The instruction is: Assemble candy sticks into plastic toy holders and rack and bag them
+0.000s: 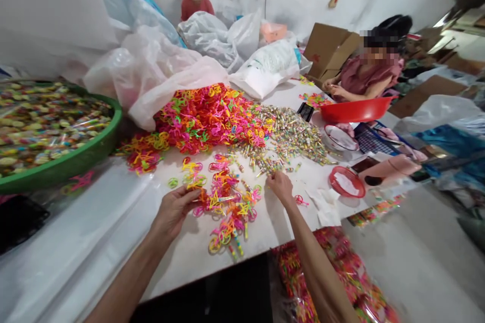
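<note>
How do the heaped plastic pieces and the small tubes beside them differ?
The heaped plastic pieces are vivid, mostly pink and red; the small tubes look paler. The heaped plastic pieces rise higher, while the small tubes spread flatter. Both lie loose on the white table.

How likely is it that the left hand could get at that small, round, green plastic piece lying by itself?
Probably yes: the small, round, green plastic piece lies on the flat white tabletop just beyond the left hand, with nothing seen between. The fingers are at multicoloured plastic pieces, though.
</note>
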The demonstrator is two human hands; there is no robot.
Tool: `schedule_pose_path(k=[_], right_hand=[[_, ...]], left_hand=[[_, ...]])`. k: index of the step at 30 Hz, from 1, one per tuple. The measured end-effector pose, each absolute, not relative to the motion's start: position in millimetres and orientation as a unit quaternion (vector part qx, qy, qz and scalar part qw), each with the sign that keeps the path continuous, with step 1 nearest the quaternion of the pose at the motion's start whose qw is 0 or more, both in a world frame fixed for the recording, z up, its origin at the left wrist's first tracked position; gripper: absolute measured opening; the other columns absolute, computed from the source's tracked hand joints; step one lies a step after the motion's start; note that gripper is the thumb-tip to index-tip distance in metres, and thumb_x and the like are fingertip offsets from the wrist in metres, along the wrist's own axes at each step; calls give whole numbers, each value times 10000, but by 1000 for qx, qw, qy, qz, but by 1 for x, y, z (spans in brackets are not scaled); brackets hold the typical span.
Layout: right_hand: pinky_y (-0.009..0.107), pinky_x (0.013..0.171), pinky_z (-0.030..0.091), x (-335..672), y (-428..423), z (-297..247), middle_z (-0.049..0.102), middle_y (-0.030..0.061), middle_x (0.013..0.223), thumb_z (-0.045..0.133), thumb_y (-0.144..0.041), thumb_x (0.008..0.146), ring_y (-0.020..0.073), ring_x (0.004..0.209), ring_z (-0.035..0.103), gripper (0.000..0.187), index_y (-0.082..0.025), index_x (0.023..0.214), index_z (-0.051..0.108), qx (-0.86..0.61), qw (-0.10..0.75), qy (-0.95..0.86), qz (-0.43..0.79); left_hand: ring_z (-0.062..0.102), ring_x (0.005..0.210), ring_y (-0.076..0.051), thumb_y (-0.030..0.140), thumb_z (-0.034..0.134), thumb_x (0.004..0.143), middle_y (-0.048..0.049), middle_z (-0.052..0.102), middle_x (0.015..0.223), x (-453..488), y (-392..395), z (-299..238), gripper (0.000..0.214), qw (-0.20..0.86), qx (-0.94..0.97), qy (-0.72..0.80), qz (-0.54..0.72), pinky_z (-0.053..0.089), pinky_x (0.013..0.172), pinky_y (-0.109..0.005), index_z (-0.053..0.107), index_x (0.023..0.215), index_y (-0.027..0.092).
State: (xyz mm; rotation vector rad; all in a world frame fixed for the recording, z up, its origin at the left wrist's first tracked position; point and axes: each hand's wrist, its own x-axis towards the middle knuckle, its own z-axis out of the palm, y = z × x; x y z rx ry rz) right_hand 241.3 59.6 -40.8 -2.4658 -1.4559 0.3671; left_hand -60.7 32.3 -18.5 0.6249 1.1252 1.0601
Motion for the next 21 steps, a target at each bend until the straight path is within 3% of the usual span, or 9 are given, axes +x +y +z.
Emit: schedule_pose_path(k=[3, 8, 13, 21], right_hand=[[253, 580, 367, 229, 44, -35, 624, 55, 754, 447, -343, 788, 190, 753, 571, 219, -176, 760, 586, -833, 171, -499, 169], [219, 528, 375, 187, 4, -12, 584, -1, 653, 561, -408, 756, 113, 580, 512, 266, -161, 845, 600, -586, 402, -494, 500], [201, 409, 252, 149, -7, -2, 442, -59, 454, 633, -369, 718, 55, 399, 348, 250, -134, 800, 658, -492, 422, -420, 635], [182, 406, 289, 143, -5, -4, 498, -56, 482, 693, -332, 673, 47, 394, 402, 200, -156, 713, 607, -462, 436, -368, 679]], left_hand=[[607, 616, -146, 169, 729, 566, -54, 666, 701, -45, 23, -14, 171, 725, 212, 468, 458, 517, 606, -274, 658, 708, 107], [590, 584, -115, 168, 725, 598, -39, 656, 682, -21, 12, -14, 160, 780, 206, 408, 427, 509, 564, -241, 659, 722, 91], [593, 605, -101, 168, 713, 623, -38, 664, 700, -9, 7, -14, 176, 801, 203, 373, 422, 497, 608, -224, 666, 772, 86], [607, 604, -116, 146, 711, 623, -51, 673, 697, -16, 3, -12, 173, 821, 195, 355, 402, 503, 612, -239, 666, 778, 84]])
